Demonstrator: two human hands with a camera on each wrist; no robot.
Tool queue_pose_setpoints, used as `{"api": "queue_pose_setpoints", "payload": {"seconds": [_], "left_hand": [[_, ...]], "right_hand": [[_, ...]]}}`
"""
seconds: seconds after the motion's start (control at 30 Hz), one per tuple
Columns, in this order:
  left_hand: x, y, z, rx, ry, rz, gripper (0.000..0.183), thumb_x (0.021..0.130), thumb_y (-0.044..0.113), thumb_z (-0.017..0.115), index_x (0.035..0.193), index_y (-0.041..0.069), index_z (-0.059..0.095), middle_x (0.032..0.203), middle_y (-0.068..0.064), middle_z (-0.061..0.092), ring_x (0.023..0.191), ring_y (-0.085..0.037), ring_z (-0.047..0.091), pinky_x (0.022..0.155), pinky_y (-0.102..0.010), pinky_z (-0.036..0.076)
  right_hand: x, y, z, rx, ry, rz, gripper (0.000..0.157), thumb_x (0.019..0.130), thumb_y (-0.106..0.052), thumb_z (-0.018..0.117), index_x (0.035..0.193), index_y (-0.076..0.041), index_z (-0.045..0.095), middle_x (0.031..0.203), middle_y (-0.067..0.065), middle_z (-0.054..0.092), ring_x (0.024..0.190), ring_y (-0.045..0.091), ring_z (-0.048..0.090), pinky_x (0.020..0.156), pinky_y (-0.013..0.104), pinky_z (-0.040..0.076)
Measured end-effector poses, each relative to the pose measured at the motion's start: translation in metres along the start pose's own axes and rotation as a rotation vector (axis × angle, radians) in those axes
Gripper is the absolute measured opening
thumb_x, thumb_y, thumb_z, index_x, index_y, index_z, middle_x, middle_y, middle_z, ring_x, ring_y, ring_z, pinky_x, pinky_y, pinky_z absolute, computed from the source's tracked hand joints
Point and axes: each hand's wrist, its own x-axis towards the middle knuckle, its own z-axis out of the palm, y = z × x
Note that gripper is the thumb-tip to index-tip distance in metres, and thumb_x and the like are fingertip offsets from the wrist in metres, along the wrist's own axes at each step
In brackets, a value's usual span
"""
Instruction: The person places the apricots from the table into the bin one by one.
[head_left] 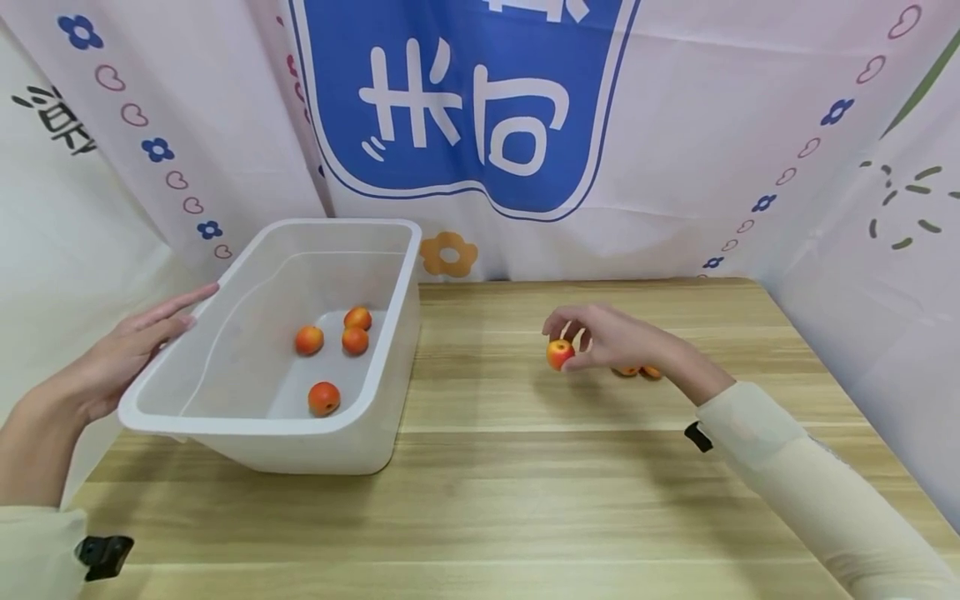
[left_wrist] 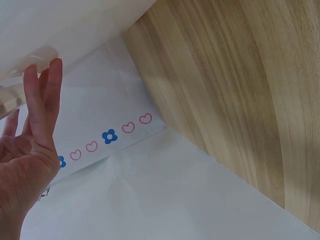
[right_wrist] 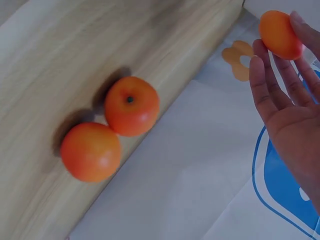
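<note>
A small red-and-yellow apple (head_left: pixel 559 354) is pinched between the thumb and fingers of my right hand (head_left: pixel 603 335), held above the table right of the bin. In the right wrist view the same apple (right_wrist: pixel 281 35) shows at the fingertips. Two more apples (right_wrist: pixel 132 106) lie side by side on the wood; the head view has them partly hidden behind my right wrist. My left hand (head_left: pixel 123 358) touches the left rim of a white plastic bin (head_left: pixel 405 367), its fingers fairly straight along the side. Inside the bin, several red-orange apples (head_left: pixel 324 399) lie on the bottom.
The bin stands at the left of a wooden table (head_left: pixel 525 500). A white printed cloth (head_left: pixel 675 167) with a blue sign hangs along the table's back edge, and white sheets close in both sides.
</note>
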Motion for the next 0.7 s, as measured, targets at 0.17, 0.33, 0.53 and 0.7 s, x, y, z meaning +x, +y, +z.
{"api": "queue_pose_setpoints", "payload": {"seconds": [0.17, 0.33, 0.53, 0.7], "left_hand": [[0.0, -0.001, 0.0, -0.007, 0.005, -0.001, 0.049, 0.115, 0.017, 0.034, 0.144, 0.049, 0.058, 0.12, 0.017, 0.071, 0.094, -0.015, 0.075, 0.067, -0.039, 0.064], [0.0, -0.001, 0.0, 0.001, 0.011, 0.011, 0.049, 0.115, 0.017, 0.034, 0.143, 0.048, 0.059, 0.119, 0.016, 0.071, 0.092, -0.014, 0.075, 0.067, -0.038, 0.064], [-0.001, -0.001, 0.0, 0.022, 0.008, 0.015, 0.049, 0.115, 0.017, 0.035, 0.146, 0.048, 0.056, 0.119, 0.017, 0.071, 0.093, -0.015, 0.075, 0.067, -0.039, 0.064], [-0.001, -0.001, 0.0, 0.049, 0.009, 0.016, 0.049, 0.115, 0.017, 0.035, 0.148, 0.048, 0.053, 0.121, 0.019, 0.07, 0.094, -0.014, 0.074, 0.067, -0.039, 0.064]], "right_hand": [[0.009, -0.01, -0.003, 0.023, 0.019, -0.016, 0.039, 0.084, -0.008, 0.087, 0.116, -0.001, 0.067, 0.111, 0.009, 0.071, 0.098, 0.025, 0.068, 0.082, 0.041, 0.06], [0.018, -0.022, -0.005, 0.031, 0.076, -0.053, 0.037, 0.083, -0.008, 0.089, 0.114, 0.001, 0.07, 0.106, 0.009, 0.074, 0.094, 0.024, 0.069, 0.081, 0.043, 0.061], [0.029, -0.033, -0.006, 0.044, 0.106, -0.101, 0.033, 0.084, -0.006, 0.088, 0.112, 0.003, 0.075, 0.106, 0.01, 0.076, 0.09, 0.023, 0.069, 0.082, 0.042, 0.062], [0.036, -0.037, -0.005, 0.046, 0.11, -0.159, 0.033, 0.084, -0.005, 0.087, 0.114, 0.002, 0.076, 0.11, 0.011, 0.075, 0.093, 0.023, 0.069, 0.083, 0.041, 0.062]]}}
